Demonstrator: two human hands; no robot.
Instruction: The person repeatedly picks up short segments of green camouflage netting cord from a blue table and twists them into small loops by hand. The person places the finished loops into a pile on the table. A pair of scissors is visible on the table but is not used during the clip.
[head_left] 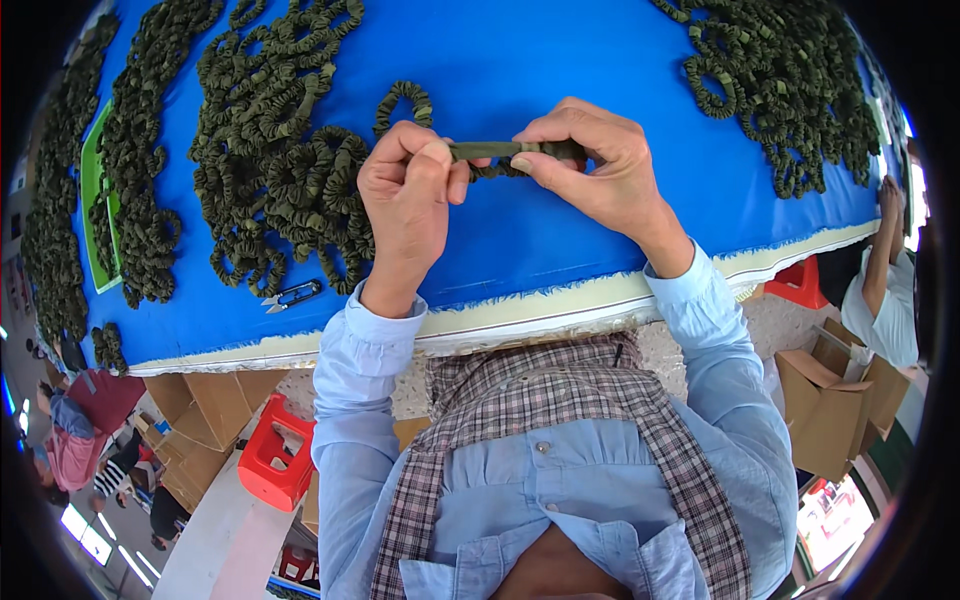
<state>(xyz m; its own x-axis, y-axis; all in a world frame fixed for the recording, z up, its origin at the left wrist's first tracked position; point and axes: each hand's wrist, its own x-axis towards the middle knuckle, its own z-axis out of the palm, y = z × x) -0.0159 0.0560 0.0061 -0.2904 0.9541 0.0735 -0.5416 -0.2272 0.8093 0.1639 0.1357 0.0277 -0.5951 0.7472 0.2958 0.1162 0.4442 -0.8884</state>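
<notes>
Apparently, the step is stretching: the left hand [410,185] and right hand [598,160] both pinch a green scrunchie [490,150], drawn taut between them over the blue worktop [530,235]; the next move likely calls for steady, even tension.

bright, even light covers the blue cloth [580,60], casting only soft shadows; the green fabric band [490,151] over its middle looks sharp. off its near edge, a white patch [842,530] to the right burns out, and a panel [97,546] to the left glares. toward the cloth's ends, shapes bend, squeeze and soften against a black rim [935,50].
</notes>
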